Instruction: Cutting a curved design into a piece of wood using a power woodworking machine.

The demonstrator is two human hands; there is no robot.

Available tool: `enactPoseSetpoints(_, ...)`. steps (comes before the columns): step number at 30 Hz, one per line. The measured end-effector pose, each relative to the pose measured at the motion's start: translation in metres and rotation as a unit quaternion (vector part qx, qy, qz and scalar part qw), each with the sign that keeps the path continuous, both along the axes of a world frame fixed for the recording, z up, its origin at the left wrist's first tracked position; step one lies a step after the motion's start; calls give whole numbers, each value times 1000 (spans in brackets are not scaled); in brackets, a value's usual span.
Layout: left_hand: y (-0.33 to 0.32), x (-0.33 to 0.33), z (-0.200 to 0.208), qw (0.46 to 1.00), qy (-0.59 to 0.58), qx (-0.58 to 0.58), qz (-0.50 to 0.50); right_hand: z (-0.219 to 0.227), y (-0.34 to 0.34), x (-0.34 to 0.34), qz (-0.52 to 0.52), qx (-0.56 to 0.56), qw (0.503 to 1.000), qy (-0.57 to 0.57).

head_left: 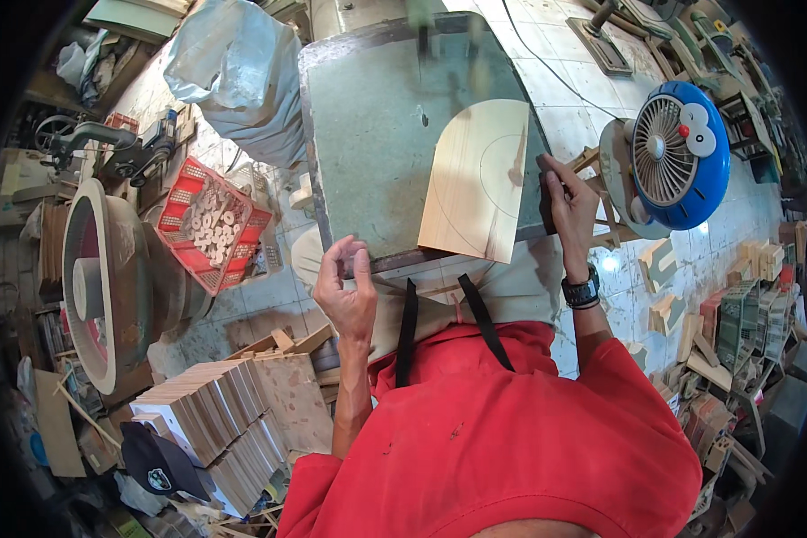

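A pale wooden board (472,193) with a rounded far end and a curved line drawn on it lies on the grey-green machine table (368,152). Its near edge hangs slightly over the table's front rim. My left hand (345,285) is at the table's near left corner, fingers loosely bent and apart from the thumb, with nothing in it. At the right rim, my right hand (572,208) rests its fingers by the table edge, close to the board but not on it. A blurred machine part (423,27) stands over the table's far side.
A red plastic basket (213,224) of small wooden pieces, a large wheel (90,285) and stacked wooden boards (208,421) with a dark cap (160,462) are at left. A blue fan (681,154) stands right; wood offcuts (659,269) lie on the tiled floor.
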State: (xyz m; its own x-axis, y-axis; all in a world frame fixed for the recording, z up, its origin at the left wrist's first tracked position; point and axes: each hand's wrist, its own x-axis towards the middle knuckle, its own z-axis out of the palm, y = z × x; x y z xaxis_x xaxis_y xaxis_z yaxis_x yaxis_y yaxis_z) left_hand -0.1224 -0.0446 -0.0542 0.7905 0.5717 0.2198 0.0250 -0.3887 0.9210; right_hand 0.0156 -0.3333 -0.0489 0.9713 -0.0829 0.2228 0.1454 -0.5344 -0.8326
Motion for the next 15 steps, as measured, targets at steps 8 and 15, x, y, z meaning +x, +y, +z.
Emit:
enactPoseSetpoints(8, -60, 9, 16, 978, -15, 146, -151, 19, -6, 84, 134, -62, 987, -70)
enactPoseSetpoints(15, -48, 26, 1, 964, -6, 170, -203, 4, 10, 109, 230, -114, 963, -79)
